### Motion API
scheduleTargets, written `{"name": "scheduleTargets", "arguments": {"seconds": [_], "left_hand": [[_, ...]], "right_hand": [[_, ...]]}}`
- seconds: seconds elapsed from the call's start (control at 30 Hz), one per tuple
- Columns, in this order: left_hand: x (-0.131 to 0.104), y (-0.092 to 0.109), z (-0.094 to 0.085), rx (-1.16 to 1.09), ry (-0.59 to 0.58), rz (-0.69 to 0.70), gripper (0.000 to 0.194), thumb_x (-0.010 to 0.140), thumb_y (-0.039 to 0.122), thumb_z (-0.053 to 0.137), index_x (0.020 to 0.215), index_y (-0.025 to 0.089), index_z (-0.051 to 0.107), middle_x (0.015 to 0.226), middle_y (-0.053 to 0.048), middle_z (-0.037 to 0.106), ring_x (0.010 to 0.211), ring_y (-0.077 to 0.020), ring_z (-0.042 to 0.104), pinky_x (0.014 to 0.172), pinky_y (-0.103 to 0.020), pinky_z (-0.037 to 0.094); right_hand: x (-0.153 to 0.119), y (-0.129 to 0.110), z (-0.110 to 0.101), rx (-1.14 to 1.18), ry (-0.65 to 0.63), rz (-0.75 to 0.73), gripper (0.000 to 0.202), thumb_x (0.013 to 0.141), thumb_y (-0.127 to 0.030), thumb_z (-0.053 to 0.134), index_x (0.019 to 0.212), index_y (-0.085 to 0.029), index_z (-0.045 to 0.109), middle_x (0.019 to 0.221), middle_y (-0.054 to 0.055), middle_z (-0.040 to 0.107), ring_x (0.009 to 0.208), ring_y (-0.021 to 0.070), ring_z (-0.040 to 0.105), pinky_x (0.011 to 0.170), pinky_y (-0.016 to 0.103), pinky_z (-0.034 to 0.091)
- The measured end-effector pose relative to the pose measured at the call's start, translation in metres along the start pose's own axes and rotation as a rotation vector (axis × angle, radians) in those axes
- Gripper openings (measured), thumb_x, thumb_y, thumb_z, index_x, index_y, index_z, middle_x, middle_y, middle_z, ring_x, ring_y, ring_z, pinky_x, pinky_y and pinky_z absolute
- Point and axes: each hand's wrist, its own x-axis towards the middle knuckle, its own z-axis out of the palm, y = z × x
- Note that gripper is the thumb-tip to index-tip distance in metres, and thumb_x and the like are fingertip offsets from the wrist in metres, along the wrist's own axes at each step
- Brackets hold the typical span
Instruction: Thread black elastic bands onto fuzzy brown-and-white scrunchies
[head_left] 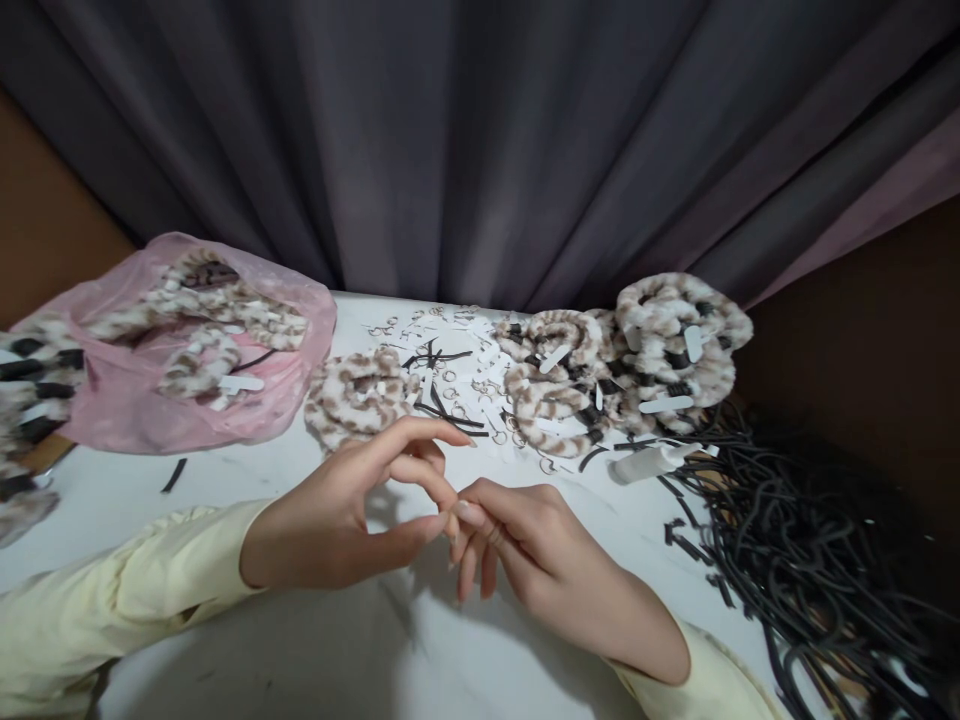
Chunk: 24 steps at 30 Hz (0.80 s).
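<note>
White tags (241, 384) are showing too small to read. The left hand (341, 525) is arching its index finger apart; whether its thumb is clamping anything, I cannot tell. The right hand (551, 560) is pressing thumb and index together, touching the left. 1 furry bundle (360, 393) is lying just beyond the left hand, left of black strips (450, 422); a bottle (646, 464) is lying right.

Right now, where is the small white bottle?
In the head view, the white bottle lies on the right of the table, just in front of the fluffy spotted rings and left of the black cords.
</note>
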Motion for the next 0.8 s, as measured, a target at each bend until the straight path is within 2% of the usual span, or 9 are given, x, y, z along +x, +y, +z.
{"name": "scheduleTargets", "arguments": {"seconds": [0.17,0.37,0.53,0.8], "left_hand": [[-0.0009,0.0001,0.0008,-0.011,0.001,-0.002,0.042,0.081,0.017,0.054,0.118,0.021,0.036,0.086,-0.001,0.066,0.092,-0.0144,0.057,0.082,-0.026,0.04],[0.0001,0.0011,0.0003,-0.017,-0.014,0.003,0.043,0.081,0.016,0.053,0.119,0.021,0.033,0.083,0.001,0.067,0.095,-0.0146,0.057,0.082,-0.025,0.04],[-0.0003,0.0019,0.0009,-0.003,-0.01,-0.002,0.044,0.081,0.016,0.053,0.119,0.022,0.033,0.084,0.002,0.067,0.095,-0.014,0.057,0.084,-0.024,0.039],[-0.0008,0.0025,0.0009,-0.02,-0.027,0.002,0.044,0.081,0.015,0.052,0.119,0.022,0.032,0.082,0.002,0.067,0.085,-0.0121,0.059,0.083,-0.024,0.04]], "right_hand": [[0.0012,0.0008,0.0003,0.059,0.0,0.031,0.032,0.095,-0.029,0.029,0.075,-0.014,0.049,0.057,0.004,0.06,0.05,0.0089,0.057,0.054,0.018,0.047],[0.0035,0.0015,-0.0063,0.201,-0.112,0.093,0.035,0.094,-0.036,0.029,0.076,-0.014,0.05,0.06,0.005,0.061,0.049,0.0118,0.058,0.049,0.021,0.049],[0.0031,0.001,-0.0083,0.092,-0.11,0.072,0.034,0.094,-0.034,0.03,0.077,-0.014,0.051,0.058,0.003,0.06,0.048,0.0097,0.057,0.051,0.019,0.048],[0.0027,0.0005,-0.0067,-0.003,-0.087,0.037,0.025,0.092,-0.021,0.035,0.074,-0.013,0.051,0.054,0.0,0.055,0.048,0.0094,0.057,0.053,0.018,0.046]]}}
